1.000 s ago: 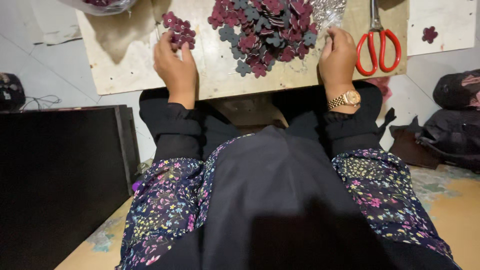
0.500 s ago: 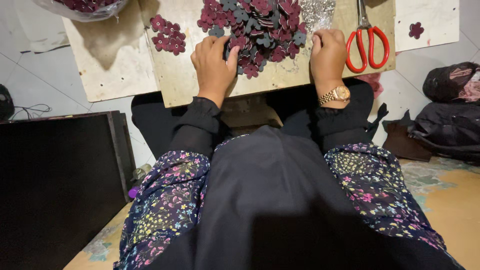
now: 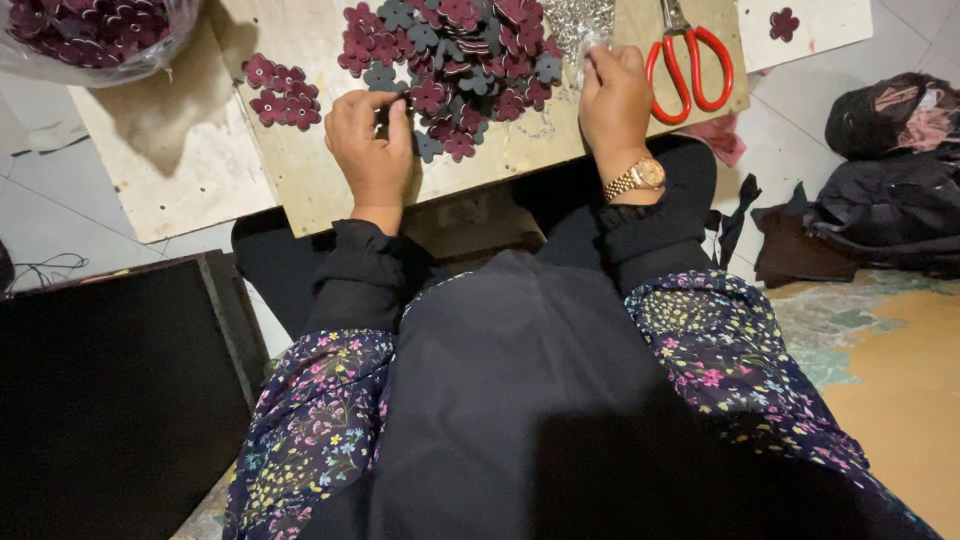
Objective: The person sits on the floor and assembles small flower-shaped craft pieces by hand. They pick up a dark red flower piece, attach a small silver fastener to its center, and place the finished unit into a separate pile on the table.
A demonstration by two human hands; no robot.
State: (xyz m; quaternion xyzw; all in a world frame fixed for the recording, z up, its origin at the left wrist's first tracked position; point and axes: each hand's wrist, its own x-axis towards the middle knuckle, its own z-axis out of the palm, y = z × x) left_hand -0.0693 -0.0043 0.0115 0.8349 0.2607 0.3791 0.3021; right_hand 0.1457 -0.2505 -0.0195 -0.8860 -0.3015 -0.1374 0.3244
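Observation:
A heap of maroon and grey flower-shaped cut-outs (image 3: pixel 465 50) lies on a pale wooden board (image 3: pixel 300 180) over my lap. My left hand (image 3: pixel 372 140) rests at the heap's near left edge, fingers curled around a dark grey flower piece. My right hand (image 3: pixel 615 95), with a gold watch at the wrist, sits at the heap's right side, fingertips pinched on a small clear packet beside a pile of tiny silvery bits (image 3: pixel 580 20). A small separate cluster of maroon flowers (image 3: pixel 280 90) lies left of my left hand.
Red-handled scissors (image 3: pixel 690 55) lie on the board right of my right hand. A clear bag of maroon flowers (image 3: pixel 90 35) sits at top left. One loose flower (image 3: pixel 783 22) lies on a white board. Dark bags (image 3: pixel 890 170) are on the floor at right, a black panel (image 3: pixel 110 400) at left.
My left hand moved right from the small flower cluster to the main heap and closed on a piece. The right hand stayed at the heap's right edge. The view shifted slightly.

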